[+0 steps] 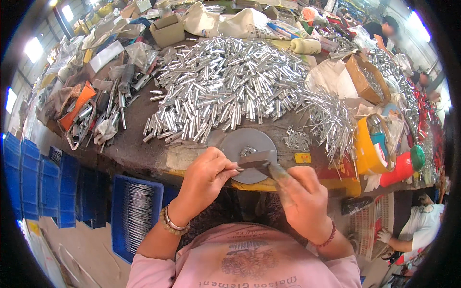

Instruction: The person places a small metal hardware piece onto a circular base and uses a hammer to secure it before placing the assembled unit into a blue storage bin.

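My left hand [205, 174] is closed in a pinch at the near edge of a round grey metal disc [230, 141]. A small thing shows at its fingertips, too small to name. My right hand [306, 198], slightly blurred, grips the handle of a hammer [257, 159]. The dark, elongated hammer head is over the disc, close to my left fingertips. Several small metal pieces [247, 151] lie on the disc behind the hammer head. Beyond it spreads a big heap of short silvery metal tubes [230, 86].
Thin metal rods [329, 120] and small metal bits [297, 139] lie right of the disc. A yellow container [367, 149] and a red bottle [398, 168] stand further right. Tools [113, 103] clutter the left. Below is a blue crate [158, 192] of rods. A co-worker [422, 223] is at right.
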{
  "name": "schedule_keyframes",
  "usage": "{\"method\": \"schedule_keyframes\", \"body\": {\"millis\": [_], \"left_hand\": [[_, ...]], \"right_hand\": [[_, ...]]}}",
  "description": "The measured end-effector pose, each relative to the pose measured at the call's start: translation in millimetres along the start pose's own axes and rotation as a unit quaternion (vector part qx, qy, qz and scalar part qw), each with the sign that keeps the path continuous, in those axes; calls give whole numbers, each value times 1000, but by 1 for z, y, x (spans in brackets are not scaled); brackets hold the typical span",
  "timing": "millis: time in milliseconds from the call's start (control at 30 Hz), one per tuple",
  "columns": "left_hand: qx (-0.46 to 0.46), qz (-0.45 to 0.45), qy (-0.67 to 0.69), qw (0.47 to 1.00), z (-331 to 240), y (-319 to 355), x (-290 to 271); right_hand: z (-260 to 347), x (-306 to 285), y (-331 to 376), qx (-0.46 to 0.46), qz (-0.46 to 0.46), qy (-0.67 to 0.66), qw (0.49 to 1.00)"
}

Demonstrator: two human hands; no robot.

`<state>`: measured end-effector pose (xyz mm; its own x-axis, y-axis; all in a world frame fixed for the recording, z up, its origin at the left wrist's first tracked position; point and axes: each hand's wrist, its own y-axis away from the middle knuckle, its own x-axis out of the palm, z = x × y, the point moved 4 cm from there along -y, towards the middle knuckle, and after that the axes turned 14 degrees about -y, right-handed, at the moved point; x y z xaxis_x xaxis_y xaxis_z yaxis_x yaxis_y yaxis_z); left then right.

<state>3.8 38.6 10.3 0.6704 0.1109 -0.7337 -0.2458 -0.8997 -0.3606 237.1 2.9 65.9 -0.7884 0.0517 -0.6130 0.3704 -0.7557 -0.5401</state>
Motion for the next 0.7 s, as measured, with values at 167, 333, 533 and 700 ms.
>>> {"method": "schedule_keyframes", "body": {"millis": [167, 333, 533, 700], "left_hand": [[1, -14, 22, 1000, -1, -1, 2], [8, -5, -11, 1000, -1, -1, 0], [6, -2, -42, 999, 0, 1, -4], [-2, -21, -23, 1000, 3, 4, -2]], "right_hand": [[-20, 15, 17, 37, 52, 24, 998], [-23, 9, -4, 39, 17, -16, 999], [-34, 9, -22, 1, 38, 61, 997], [-16, 25, 2, 74, 110, 90, 987]]}}
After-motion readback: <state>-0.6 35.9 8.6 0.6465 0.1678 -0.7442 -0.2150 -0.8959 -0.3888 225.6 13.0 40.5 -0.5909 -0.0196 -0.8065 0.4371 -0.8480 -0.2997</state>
